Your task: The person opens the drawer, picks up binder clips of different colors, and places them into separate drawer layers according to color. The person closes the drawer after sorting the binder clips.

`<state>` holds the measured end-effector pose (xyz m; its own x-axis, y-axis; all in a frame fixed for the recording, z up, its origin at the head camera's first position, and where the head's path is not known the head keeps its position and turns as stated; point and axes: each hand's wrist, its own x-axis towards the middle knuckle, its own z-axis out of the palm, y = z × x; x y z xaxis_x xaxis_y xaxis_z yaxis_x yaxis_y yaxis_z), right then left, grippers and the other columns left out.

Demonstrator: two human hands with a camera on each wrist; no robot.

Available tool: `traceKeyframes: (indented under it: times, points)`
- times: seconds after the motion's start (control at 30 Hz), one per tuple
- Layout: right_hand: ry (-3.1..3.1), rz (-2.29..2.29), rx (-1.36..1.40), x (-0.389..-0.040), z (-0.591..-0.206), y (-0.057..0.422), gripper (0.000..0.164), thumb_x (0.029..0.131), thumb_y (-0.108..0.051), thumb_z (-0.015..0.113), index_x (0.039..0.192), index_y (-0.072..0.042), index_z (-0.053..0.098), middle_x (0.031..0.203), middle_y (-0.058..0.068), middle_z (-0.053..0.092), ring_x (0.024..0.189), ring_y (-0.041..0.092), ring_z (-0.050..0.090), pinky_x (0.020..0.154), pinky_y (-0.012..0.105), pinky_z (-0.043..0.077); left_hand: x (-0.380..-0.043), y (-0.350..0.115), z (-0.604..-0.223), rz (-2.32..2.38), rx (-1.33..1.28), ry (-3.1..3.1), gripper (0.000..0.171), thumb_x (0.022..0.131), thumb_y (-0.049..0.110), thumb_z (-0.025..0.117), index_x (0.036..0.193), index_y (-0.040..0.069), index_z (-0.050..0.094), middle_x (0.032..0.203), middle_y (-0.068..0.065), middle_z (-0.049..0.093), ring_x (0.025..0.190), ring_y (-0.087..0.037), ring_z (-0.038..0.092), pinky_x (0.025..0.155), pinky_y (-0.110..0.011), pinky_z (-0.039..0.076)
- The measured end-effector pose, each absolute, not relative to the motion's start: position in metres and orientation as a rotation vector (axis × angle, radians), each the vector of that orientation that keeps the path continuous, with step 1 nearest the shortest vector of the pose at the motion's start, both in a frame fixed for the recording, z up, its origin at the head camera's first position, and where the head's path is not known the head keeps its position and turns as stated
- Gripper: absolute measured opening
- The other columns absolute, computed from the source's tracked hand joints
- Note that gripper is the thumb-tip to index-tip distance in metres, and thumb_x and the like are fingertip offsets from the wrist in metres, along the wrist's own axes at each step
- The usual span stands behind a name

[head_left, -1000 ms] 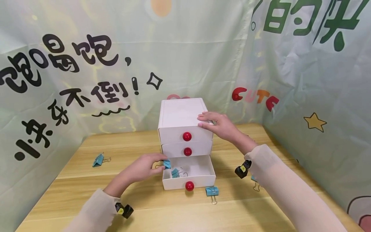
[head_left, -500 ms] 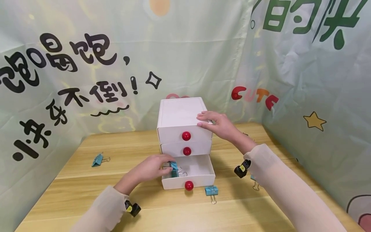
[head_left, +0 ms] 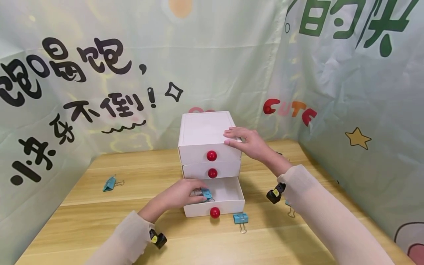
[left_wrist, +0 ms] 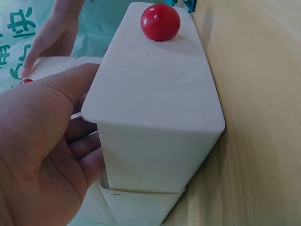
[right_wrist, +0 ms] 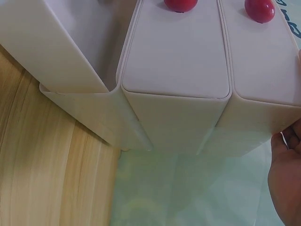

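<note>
A white drawer cabinet point(head_left: 208, 127) with red round knobs stands on the table, its bottom drawer point(head_left: 228, 207) pulled out. My left hand point(head_left: 180, 193) reaches over the drawer's left side and holds a blue binder clip point(head_left: 207, 194) at its fingertips, inside the drawer. In the left wrist view the drawer front point(left_wrist: 155, 84) hides the fingertips and the clip. My right hand point(head_left: 248, 141) rests on the cabinet's top right edge, fingers laid over the top and thumb near the front edge. At the edge of the right wrist view, that hand point(right_wrist: 287, 174) touches the cabinet's side.
One blue binder clip point(head_left: 110, 183) lies at the left of the wooden table point(head_left: 132, 165). Another blue clip point(head_left: 240, 218) lies just in front of the drawer's right corner. A third clip point(head_left: 291, 211) shows partly behind the right sleeve. Printed cloth point(head_left: 212, 66) hangs behind the table.
My left hand has moved right and down into the bottom drawer with the blue binder clip, over the clip lying there. My right hand has stayed on the cabinet.
</note>
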<state>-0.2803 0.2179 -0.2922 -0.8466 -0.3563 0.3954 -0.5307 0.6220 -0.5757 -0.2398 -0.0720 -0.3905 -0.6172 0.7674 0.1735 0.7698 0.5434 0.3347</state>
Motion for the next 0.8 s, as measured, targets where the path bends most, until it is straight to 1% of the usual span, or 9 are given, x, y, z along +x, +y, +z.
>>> traceKeyframes:
  times: [0.13, 0.27, 0.4, 0.53, 0.7, 0.8]
  points:
    - [-2.604, 1.026, 0.729, -0.28, -0.292, 0.217, 0.048, 0.091, -0.048, 0.066, 0.13, -0.02, 0.066, 0.14, -0.004, 0.055, 0.137, 0.016, 0.04, 0.112, 0.05, 0.031, -0.239, -0.073, -0.39, -0.658, -1.356, -2.767, 0.034, 0.093, 0.033, 0.068, 0.119, 0.012, 0.068, 0.112, 0.001, 0.068, 0.099, -0.014, 0.062, 0.088, -0.033, 0.052]
    - [-2.603, 1.019, 0.73, -0.281, -0.292, 0.217, 0.048, 0.091, -0.048, 0.066, 0.13, -0.02, 0.065, 0.14, -0.004, 0.055, 0.137, 0.016, 0.04, 0.111, 0.05, 0.031, -0.238, -0.078, -0.389, -0.678, -1.312, -2.789, 0.038, 0.094, 0.037, 0.067, 0.122, 0.011, 0.067, 0.117, -0.002, 0.067, 0.104, -0.017, 0.062, 0.092, -0.038, 0.051]
    - [-2.612, 1.024, 0.721, -0.28, -0.293, 0.218, 0.048, 0.091, -0.048, 0.066, 0.131, -0.02, 0.065, 0.141, -0.004, 0.054, 0.137, 0.016, 0.04, 0.111, 0.051, 0.03, -0.238, -0.086, -0.389, -0.699, -1.261, -2.809, 0.038, 0.094, 0.036, 0.066, 0.123, 0.011, 0.066, 0.119, -0.005, 0.067, 0.106, -0.021, 0.062, 0.091, -0.041, 0.051]
    - [-2.624, 1.03, 0.708, -0.279, -0.294, 0.218, 0.049, 0.091, -0.048, 0.065, 0.131, -0.02, 0.065, 0.142, -0.003, 0.054, 0.138, 0.017, 0.039, 0.111, 0.052, 0.03, -0.238, -0.097, -0.389, -0.722, -1.213, -2.808, 0.037, 0.094, 0.035, 0.066, 0.123, 0.012, 0.066, 0.118, -0.005, 0.067, 0.104, -0.023, 0.062, 0.089, -0.042, 0.052]
    - [-2.629, 1.033, 0.702, -0.278, -0.294, 0.218, 0.05, 0.091, -0.049, 0.065, 0.131, -0.02, 0.065, 0.142, -0.003, 0.053, 0.138, 0.017, 0.038, 0.111, 0.052, 0.03, -0.239, -0.114, -0.389, -0.706, -1.15, -2.783, 0.037, 0.095, 0.037, 0.064, 0.122, 0.012, 0.067, 0.117, -0.003, 0.067, 0.103, -0.019, 0.063, 0.091, -0.042, 0.051]
    - [-2.616, 1.032, 0.711, -0.28, -0.293, 0.218, 0.05, 0.091, -0.049, 0.066, 0.131, -0.02, 0.064, 0.142, -0.003, 0.053, 0.138, 0.017, 0.038, 0.111, 0.052, 0.03, -0.241, -0.123, -0.389, -0.69, -1.113, -2.77, 0.037, 0.096, 0.039, 0.062, 0.122, 0.013, 0.067, 0.117, 0.001, 0.067, 0.104, -0.016, 0.062, 0.092, -0.042, 0.051]
